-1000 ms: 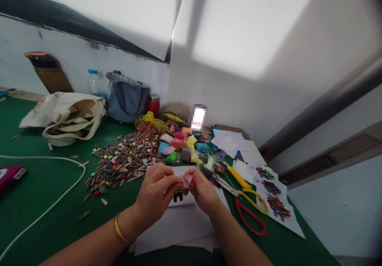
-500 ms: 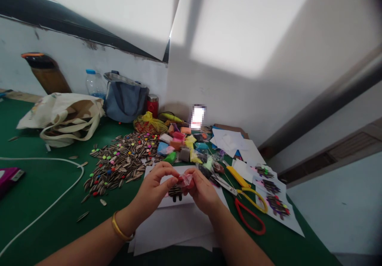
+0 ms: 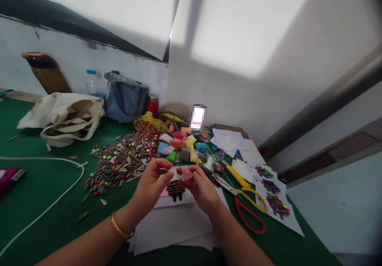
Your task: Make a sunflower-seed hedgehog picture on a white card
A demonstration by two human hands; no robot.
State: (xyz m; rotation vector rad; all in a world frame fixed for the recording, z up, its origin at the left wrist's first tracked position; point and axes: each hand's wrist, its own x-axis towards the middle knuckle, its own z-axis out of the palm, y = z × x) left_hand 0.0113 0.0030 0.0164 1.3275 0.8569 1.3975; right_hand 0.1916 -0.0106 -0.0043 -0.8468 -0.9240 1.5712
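Observation:
My right hand (image 3: 200,186) pinches a small packet of red clay (image 3: 185,174) in crinkled clear plastic, with a bit of red showing at its left end. Just left of the packet is my left hand (image 3: 153,182), its thumb and forefinger apart and nothing visible between them. Below both hands, a hedgehog-like picture (image 3: 175,188) made of striped sunflower seeds, with pink at its left and two dark feet, lies on white paper (image 3: 176,222). My hands partly cover that sheet.
Left of the paper spreads a heap of sunflower seeds (image 3: 125,154) mixed with coloured bits. Several clay packets (image 3: 185,154) lie behind my hands. Scissors (image 3: 250,206) and a yellow cutter (image 3: 238,176) rest at right, beside finished-looking seed pictures (image 3: 277,206). A lit phone (image 3: 197,117) stands at the back.
My left hand has drawn away to the left from the red clay packet, its fingers parting. The packet stays in my right hand, and more of the seed picture shows.

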